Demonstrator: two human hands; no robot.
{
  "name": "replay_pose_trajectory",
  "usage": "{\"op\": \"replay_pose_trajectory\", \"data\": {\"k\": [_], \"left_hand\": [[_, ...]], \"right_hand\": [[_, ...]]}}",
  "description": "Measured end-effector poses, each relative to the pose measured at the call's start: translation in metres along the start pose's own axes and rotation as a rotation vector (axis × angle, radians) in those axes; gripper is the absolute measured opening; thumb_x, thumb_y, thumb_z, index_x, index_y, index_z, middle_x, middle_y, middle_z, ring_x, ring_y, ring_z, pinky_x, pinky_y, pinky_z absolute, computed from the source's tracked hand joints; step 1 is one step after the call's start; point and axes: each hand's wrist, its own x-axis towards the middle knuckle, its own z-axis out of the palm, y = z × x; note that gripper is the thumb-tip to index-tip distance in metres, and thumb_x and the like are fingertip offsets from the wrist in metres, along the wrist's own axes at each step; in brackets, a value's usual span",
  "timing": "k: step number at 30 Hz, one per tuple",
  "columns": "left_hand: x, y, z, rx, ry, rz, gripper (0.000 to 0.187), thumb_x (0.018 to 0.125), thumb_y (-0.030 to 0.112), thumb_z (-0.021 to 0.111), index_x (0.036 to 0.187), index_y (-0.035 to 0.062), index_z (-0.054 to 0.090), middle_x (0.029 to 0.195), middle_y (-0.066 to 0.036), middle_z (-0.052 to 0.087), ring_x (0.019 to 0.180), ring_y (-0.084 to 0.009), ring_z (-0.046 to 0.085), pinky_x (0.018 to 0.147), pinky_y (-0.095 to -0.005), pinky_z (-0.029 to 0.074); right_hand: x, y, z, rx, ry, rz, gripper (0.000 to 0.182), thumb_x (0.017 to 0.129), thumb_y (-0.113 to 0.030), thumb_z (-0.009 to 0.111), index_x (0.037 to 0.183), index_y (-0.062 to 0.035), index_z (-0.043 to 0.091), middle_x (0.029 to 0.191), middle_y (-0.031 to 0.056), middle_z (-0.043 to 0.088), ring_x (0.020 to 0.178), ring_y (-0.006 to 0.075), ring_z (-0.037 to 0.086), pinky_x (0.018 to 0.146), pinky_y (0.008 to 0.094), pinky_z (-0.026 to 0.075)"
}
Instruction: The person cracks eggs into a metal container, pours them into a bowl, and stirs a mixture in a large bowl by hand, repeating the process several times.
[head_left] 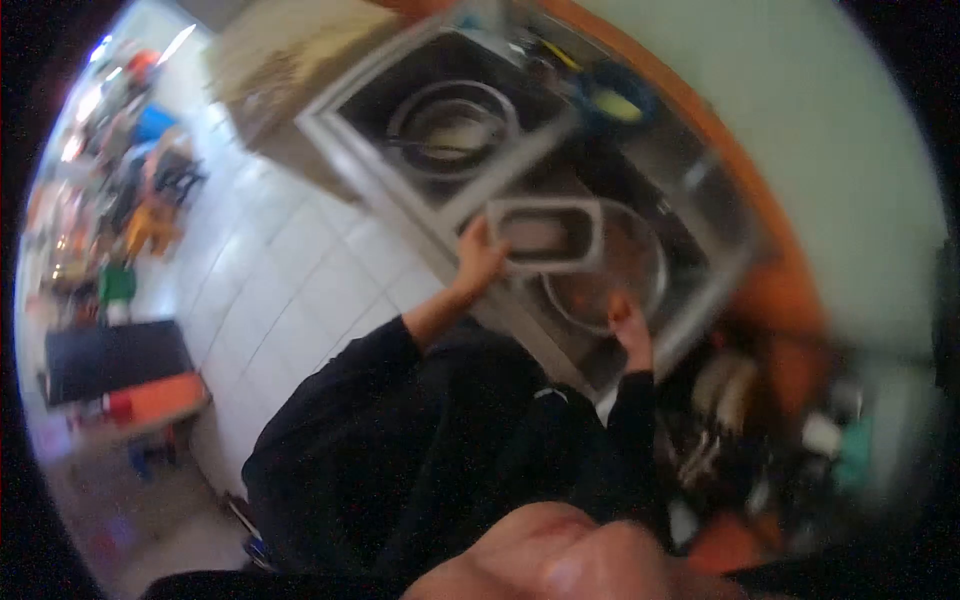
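Observation:
My left hand (482, 258) grips the near-left rim of a rectangular metal pan (592, 222). The pan is held above the stove, partly over a wide round pan (652, 262) with reddish-brown contents that are too blurred to name. My right hand (630, 328) is at the round pan's near edge, fingers drawn together. Whatever those fingers hold, if anything, is smeared by motion. The bottom of the rectangular pan looks greyish-brown inside.
Farther left on the metal stove (345, 180) sits another round pan (455, 130) with pale contents. A dark bowl (615, 100) with something yellow stands at the back. A cardboard box (290, 70) is beyond the stove. Cluttered items lie at right; a dark-topped table (120, 360) stands left on the tiled floor.

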Motion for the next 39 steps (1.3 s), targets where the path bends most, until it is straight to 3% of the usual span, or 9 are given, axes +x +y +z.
{"op": "replay_pose_trajectory", "data": {"k": [2,4,8,10,13,17,22,26,39], "left_hand": [[-0.001,0.006,0.003,-0.114,-0.167,-0.067,0.046,0.071,-0.005,0.054,0.117,-0.0021,0.049,0.112,-0.013,0.056,0.099,-0.0234,0.054,0.088,-0.0327,0.043],[-0.005,0.004,0.013,-0.122,-0.171,-0.161,0.047,0.072,-0.005,0.054,0.118,-0.0012,0.048,0.111,-0.01,0.056,0.098,-0.021,0.054,0.085,-0.0317,0.043],[-0.021,0.012,0.032,-0.215,-0.338,-0.197,0.047,0.072,-0.005,0.055,0.119,-0.0007,0.049,0.109,-0.009,0.057,0.096,-0.0182,0.054,0.083,-0.0295,0.044],[-0.026,0.005,0.038,-0.137,-0.446,-0.258,0.046,0.072,-0.004,0.056,0.117,-0.0003,0.051,0.107,-0.008,0.058,0.095,-0.0161,0.054,0.082,-0.0285,0.044],[-0.016,-0.008,0.033,-0.112,-0.427,-0.148,0.044,0.072,0.0,0.057,0.116,-0.0008,0.052,0.103,-0.008,0.059,0.093,-0.0152,0.055,0.082,-0.0279,0.043],[-0.013,0.003,0.03,-0.032,-0.442,-0.012,0.042,0.072,0.002,0.057,0.114,-0.0006,0.052,0.1,-0.008,0.059,0.091,-0.0162,0.055,0.081,-0.0283,0.044],[-0.024,0.003,0.038,-0.041,-0.485,-0.079,0.041,0.071,0.003,0.059,0.111,0.0009,0.054,0.099,-0.01,0.06,0.093,-0.0187,0.056,0.081,-0.0305,0.044],[-0.034,-0.008,0.041,0.045,-0.476,0.004,0.043,0.069,0.004,0.06,0.111,0.0009,0.055,0.1,-0.012,0.061,0.094,-0.0215,0.057,0.084,-0.0333,0.044],[-0.045,0.006,0.042,-0.074,-0.533,-0.154,0.047,0.068,0.001,0.057,0.115,0.0002,0.052,0.103,-0.012,0.061,0.096,-0.0203,0.057,0.085,-0.0321,0.044]], "right_hand": [[-0.043,-0.016,0.016,-0.055,-0.207,-0.256,0.03,0.089,-0.023,0.056,0.115,-0.0105,0.051,0.089,0.0032,0.054,0.063,0.0141,0.052,0.045,0.0269,0.04],[-0.116,-0.045,0.079,-0.511,0.048,-0.6,0.027,0.088,-0.022,0.057,0.113,-0.0123,0.051,0.085,0.0022,0.054,0.062,0.0144,0.051,0.042,0.0274,0.038],[-0.167,-0.05,0.114,-0.484,0.141,-1.063,0.028,0.086,-0.025,0.06,0.108,-0.0118,0.052,0.083,0.005,0.056,0.061,0.0201,0.053,0.045,0.0307,0.042],[-0.164,-0.047,0.12,-1.377,0.234,-1.554,0.032,0.082,-0.027,0.065,0.104,-0.0089,0.052,0.083,0.0103,0.057,0.067,0.0288,0.056,0.056,0.0364,0.047],[-0.152,-0.039,0.126,-1.422,0.243,-1.319,0.036,0.078,-0.027,0.068,0.104,-0.0079,0.051,0.088,0.0132,0.057,0.076,0.036,0.057,0.067,0.0399,0.047],[-0.173,-0.051,0.144,-1.358,0.296,-1.37,0.036,0.077,-0.028,0.068,0.102,-0.0089,0.051,0.094,0.0122,0.056,0.084,0.035,0.057,0.071,0.0408,0.047],[-0.164,-0.046,0.162,-1.489,0.031,-1.184,0.036,0.076,-0.026,0.07,0.1,-0.0085,0.049,0.095,0.0142,0.054,0.091,0.0342,0.055,0.074,0.0412,0.046],[-0.158,-0.044,0.163,-1.561,-0.033,-1.227,0.041,0.075,-0.031,0.07,0.103,-0.0098,0.048,0.098,0.0142,0.057,0.085,0.0366,0.058,0.071,0.0436,0.047],[-0.171,-0.055,0.162,-1.553,-0.005,-1.168,0.052,0.071,-0.049,0.067,0.103,-0.0121,0.052,0.082,0.0156,0.062,0.077,0.0367,0.061,0.063,0.0418,0.048]]}}
